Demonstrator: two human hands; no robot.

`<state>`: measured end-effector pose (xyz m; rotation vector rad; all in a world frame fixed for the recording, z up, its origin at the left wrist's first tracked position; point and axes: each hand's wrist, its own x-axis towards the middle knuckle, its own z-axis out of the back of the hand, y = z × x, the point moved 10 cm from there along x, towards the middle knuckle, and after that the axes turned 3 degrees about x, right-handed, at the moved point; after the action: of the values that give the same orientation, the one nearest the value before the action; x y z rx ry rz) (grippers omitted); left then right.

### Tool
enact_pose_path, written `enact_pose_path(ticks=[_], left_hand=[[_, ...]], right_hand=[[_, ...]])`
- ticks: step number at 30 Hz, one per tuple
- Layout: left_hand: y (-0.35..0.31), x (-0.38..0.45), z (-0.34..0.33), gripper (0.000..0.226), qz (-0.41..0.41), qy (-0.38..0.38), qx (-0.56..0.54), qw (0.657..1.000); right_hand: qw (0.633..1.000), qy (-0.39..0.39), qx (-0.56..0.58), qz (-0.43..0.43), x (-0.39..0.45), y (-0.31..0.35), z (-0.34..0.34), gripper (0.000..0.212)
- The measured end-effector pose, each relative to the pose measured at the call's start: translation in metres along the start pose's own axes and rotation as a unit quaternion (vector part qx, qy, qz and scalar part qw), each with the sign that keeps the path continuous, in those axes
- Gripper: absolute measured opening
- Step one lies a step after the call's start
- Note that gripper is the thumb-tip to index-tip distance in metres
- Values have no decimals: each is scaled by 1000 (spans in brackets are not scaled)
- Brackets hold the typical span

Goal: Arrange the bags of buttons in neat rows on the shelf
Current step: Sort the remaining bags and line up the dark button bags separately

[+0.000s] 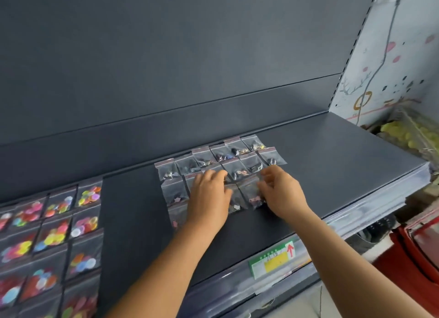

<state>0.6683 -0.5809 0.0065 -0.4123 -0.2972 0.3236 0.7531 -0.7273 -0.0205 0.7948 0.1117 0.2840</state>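
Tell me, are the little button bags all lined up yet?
Nearly. The colourful button bags on the left already sit in rows, and so do the back rows of dark button bags. The left hand rests on the front bags, while the right hand touches a front-row bag. That front row remains.

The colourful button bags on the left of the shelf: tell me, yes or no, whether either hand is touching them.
No: both the left hand and the right hand rest on the dark-button bags, apart from the colourful button bags.
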Motion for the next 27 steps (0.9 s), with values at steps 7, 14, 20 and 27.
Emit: enact_pose_path(ticks=[7,14,20,27], left_hand=[[-16,-23,-9,34,-31,25,39,998],[-16,-30,-22,30,2,38,89,995],[-18,-29,-24,31,18,32,100,994],[-23,-27,-27,29,28,27,116,992]], right_hand=[[968,103,-87,213,-8,19,-8,26],[952,127,-101,261,-9,22,-19,25],[953,128,-120,248,-3,22,-22,28],[947,145,-126,258,-4,25,-22,27]])
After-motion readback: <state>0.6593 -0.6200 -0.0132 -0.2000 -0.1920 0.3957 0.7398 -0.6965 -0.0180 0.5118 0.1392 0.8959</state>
